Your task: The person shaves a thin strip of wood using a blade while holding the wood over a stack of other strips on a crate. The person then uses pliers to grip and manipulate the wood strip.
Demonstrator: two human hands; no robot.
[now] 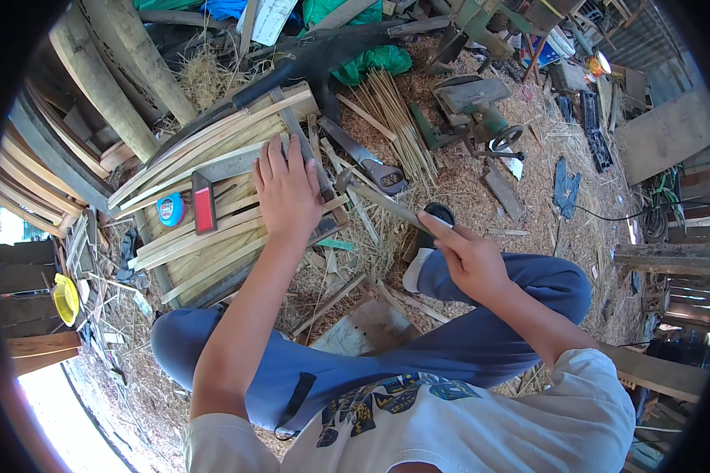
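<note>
Our left hand (289, 189) lies flat, fingers slightly apart, on wooden strips (170, 248) — our right hand (472, 258) clamped on a hammer (383, 200) just beside them. We judge the hammer stiff, head-heavy, best held toward its tail; the strips, light and springy.

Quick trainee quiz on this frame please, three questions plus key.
1. True or false: in the picture, the handsaw lies to the right of the left hand.
2. What does the right hand hold? A) pliers, B) hammer, C) paintbrush.
3. Fill in: in the picture, the blue tape measure lies to the ____ of the square's red handle.

Key: 1. True. 2. B. 3. Left.
</note>
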